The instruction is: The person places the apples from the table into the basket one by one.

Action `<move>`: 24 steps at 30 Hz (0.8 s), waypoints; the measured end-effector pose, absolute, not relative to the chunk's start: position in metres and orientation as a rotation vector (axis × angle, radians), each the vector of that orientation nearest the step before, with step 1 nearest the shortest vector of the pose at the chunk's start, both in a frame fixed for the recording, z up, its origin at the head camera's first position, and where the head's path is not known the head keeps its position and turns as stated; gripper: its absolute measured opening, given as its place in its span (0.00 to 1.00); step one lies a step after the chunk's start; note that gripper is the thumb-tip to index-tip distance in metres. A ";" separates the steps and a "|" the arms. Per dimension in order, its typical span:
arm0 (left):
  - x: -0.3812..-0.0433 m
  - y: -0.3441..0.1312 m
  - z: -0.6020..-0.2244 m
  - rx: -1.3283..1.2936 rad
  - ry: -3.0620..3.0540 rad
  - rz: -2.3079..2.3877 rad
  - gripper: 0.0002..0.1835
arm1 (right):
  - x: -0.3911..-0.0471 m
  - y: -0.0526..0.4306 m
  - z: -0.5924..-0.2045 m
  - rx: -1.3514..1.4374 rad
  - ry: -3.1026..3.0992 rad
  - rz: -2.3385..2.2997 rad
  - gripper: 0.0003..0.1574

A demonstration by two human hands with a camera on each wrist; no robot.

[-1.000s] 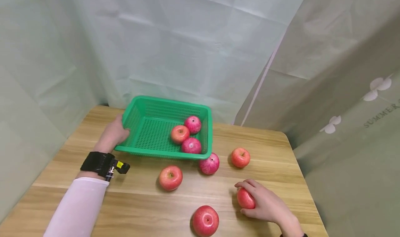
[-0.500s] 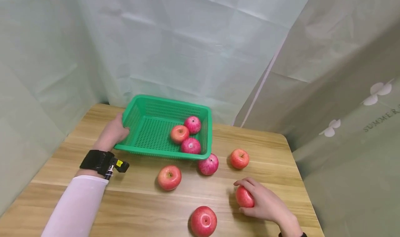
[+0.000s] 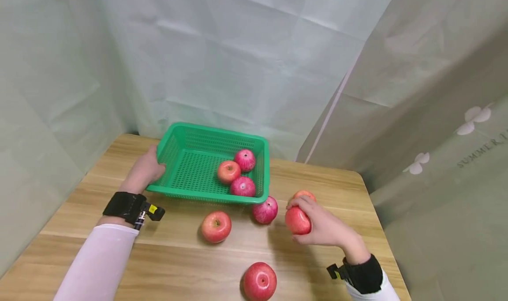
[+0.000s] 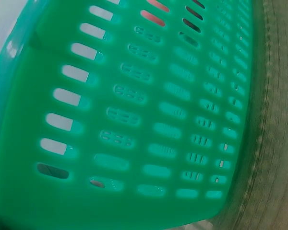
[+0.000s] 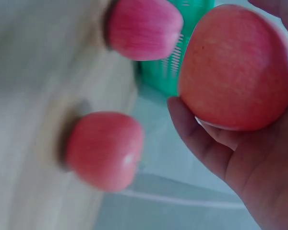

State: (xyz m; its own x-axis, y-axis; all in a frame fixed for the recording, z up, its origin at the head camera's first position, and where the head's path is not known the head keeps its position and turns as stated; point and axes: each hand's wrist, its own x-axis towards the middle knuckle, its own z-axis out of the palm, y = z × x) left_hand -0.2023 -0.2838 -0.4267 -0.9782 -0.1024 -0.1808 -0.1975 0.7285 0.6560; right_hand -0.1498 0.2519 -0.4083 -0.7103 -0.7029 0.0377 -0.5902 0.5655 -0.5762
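My left hand grips the left rim of a green plastic basket, thumb over the edge. Slotted basket wall fills much of the left wrist view, where the hand itself is out of sight. Three apples lie at the basket's right end, among them an orange-red apple. A red apple is held in my right hand, raised over the table with its shadow below. In the right wrist view, fingers and thumb curl round this held apple. Partly hidden behind that hand is another apple.
On the wooden table, a pink-red apple lies at the basket's front right corner. Another apple is in front of the basket, and a red apple sits nearer the front. Pale curtains hang behind.
My right hand has lifted the red apple off the table and moved it away from me and slightly left. The left hand and basket stay in place.
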 end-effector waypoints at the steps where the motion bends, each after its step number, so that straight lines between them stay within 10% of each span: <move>1: -0.202 -0.284 -0.426 -0.241 2.798 1.085 0.41 | -0.156 0.247 -0.405 -1.093 2.589 -0.865 0.44; 24: -0.203 -0.285 -0.427 -0.267 2.792 1.063 0.41 | -0.279 0.121 -0.366 -1.203 2.556 -0.815 0.43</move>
State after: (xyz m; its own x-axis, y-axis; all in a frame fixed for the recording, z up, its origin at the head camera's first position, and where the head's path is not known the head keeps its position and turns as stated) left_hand -0.2034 -0.2853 -0.4266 -0.9742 -0.1146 -0.1945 -0.2149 0.7342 0.6440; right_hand -0.2788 0.1210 -0.3657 -0.6480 -0.7599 0.0507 -0.6489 0.5161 -0.5591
